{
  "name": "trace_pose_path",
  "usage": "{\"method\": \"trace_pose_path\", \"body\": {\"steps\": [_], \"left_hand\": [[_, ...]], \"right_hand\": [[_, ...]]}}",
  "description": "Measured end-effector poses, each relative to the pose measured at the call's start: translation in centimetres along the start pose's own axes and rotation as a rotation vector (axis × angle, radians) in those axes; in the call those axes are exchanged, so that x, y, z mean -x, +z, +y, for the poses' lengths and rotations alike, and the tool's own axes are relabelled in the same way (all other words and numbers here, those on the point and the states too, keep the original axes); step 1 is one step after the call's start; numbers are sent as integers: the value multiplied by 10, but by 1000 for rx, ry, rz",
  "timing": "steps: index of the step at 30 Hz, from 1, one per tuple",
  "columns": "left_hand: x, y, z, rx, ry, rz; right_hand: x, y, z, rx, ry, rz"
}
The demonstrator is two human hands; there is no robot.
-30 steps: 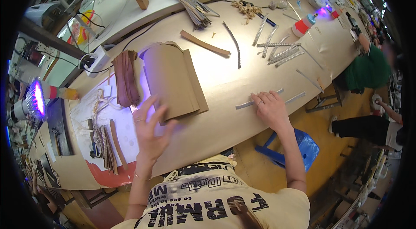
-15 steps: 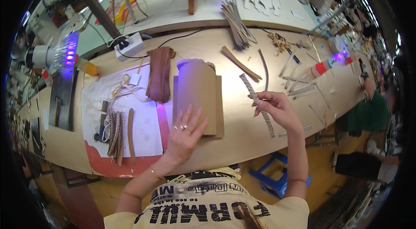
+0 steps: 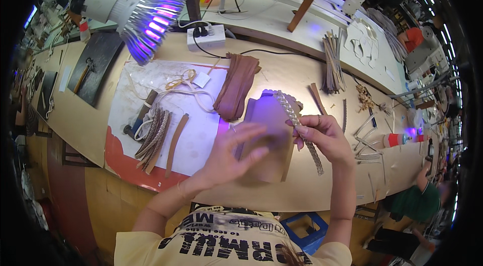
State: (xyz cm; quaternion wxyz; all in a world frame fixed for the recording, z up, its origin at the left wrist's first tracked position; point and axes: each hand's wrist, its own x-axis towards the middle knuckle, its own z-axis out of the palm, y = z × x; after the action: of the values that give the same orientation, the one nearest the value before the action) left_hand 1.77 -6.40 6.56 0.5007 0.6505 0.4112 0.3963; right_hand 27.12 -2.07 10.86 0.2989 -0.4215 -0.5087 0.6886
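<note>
In my right hand [image 3: 326, 139] a pale braided strap [image 3: 288, 106] is pinched between thumb and fingers. Its upper part crosses over the edge of a brown panel stack [image 3: 275, 163], and the lower end hangs below my fingers. Slightly blurred, my left hand [image 3: 232, 154] hovers at the left side of that panel with fingers apart, holding nothing. Whether it touches the panel I cannot tell. Folded brown leather strips [image 3: 236, 87] lie just beyond. Further left, a bundle of braided straps [image 3: 155, 138] and one flat brown strip [image 3: 177, 144] rest on a white sheet [image 3: 198, 158].
A lit lamp [image 3: 146, 22] looms at upper left, near a white power strip [image 3: 211, 36]. A hammer [image 3: 84, 74] lies on a dark slab [image 3: 98, 82]. Thin strips [image 3: 332, 60], braided straps [image 3: 366, 140] and a red-and-white bottle [image 3: 395, 140] are on the right. A blue stool [image 3: 307, 238] stands below.
The view has swung left. My left hand has lifted from its flat rest on the panel, fingers spreading. My right hand has brought the braided strap over to the panel's right edge.
</note>
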Motion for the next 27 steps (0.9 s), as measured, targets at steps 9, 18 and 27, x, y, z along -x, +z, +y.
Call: {"method": "trace_pose_path", "body": {"steps": [9, 18, 27], "left_hand": [[-40, -28, -12, 700, -83, 277], [-39, -53, -20, 708, -110, 372], [-37, -37, -26, 334, 47, 341]], "right_hand": [[-49, 33, -14, -23, 53, -163], [-86, 55, -21, 7, 69, -239], [-72, 60, -22, 547, -27, 77]]}}
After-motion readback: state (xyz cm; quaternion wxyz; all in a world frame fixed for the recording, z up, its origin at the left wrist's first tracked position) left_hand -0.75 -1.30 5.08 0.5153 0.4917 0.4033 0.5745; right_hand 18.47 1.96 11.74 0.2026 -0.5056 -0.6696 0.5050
